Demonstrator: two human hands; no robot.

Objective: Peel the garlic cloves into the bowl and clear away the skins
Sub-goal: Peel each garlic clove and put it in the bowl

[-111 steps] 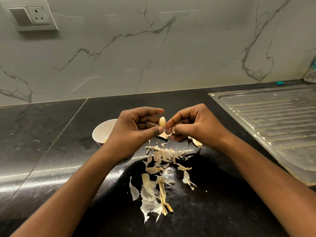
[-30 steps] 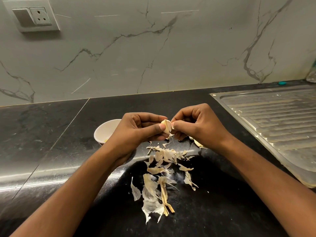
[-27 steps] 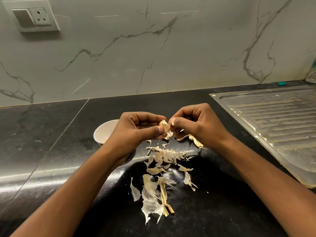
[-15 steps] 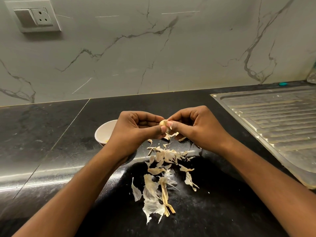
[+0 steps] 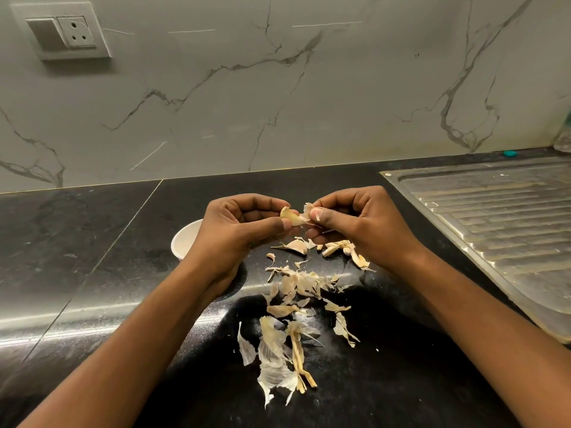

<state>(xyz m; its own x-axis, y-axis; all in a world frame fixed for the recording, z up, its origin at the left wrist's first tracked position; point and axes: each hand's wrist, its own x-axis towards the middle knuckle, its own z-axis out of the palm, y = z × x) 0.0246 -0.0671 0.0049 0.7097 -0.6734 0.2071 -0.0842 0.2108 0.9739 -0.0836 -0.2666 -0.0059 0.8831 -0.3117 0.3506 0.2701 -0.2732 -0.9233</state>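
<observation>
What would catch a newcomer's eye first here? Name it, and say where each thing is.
Mid-frame, the left hand pinches a garlic clove while the right hand pinches a strip of skin at its tip, both above the black counter. Below them a scatter of papery skins trails toward the viewer, and a white bowl peeks out from behind the left wrist.

A broad stretch of black tabletop [image 5: 77, 242] lies open left of the white bowl [image 5: 183, 242], which stands partly hidden by the left hand [image 5: 241, 233]. Loose skins [image 5: 296, 282] litter the middle toward the near edge, and the ribbed steel drainboard [image 5: 494, 217] runs along the right side
</observation>
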